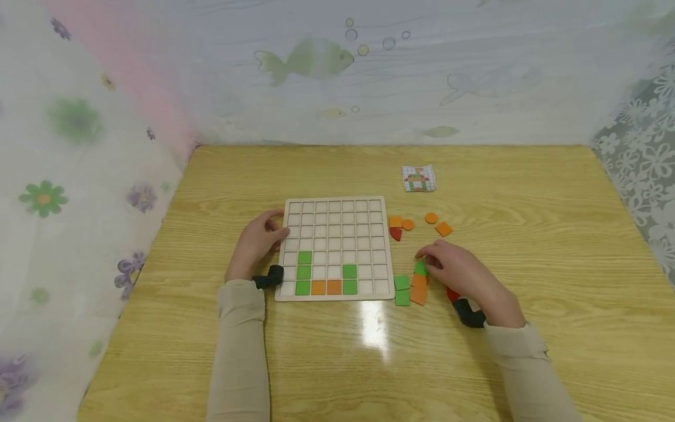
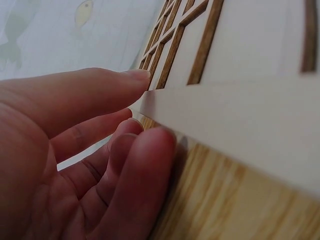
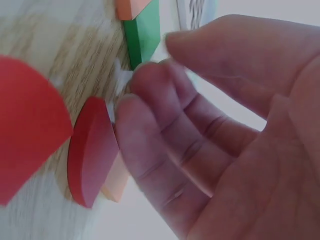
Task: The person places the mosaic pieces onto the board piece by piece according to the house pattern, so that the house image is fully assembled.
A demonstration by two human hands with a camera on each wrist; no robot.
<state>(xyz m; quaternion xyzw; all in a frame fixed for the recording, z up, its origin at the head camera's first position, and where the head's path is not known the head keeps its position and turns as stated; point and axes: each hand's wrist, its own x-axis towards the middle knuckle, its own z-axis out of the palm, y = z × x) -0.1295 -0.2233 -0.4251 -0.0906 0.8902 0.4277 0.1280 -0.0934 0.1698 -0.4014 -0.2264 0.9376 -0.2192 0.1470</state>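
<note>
A wooden grid board (image 1: 336,297) lies flat on the table, with green squares (image 1: 303,272) and orange squares (image 1: 334,287) set in its lower cells. My left hand (image 1: 258,240) holds the board's left edge, the thumb on the rim and the curled fingers against its side. To the right of the board, my right hand (image 1: 461,272) hovers with loosely bent fingers over a green square tile (image 3: 142,37) and nothing in its grasp. Below that tile lie loose orange tiles (image 1: 419,287), beside loose green tiles (image 1: 402,282). Red rounded pieces (image 3: 30,125) sit close to the right fingers.
A small picture card (image 1: 419,178) with a coloured grid figure lies behind the board. Between card and right hand are orange discs (image 1: 431,218), orange squares (image 1: 443,228) and a red quarter-round piece (image 1: 396,234). A patterned wall covering (image 1: 316,117) rises at the table's far edge.
</note>
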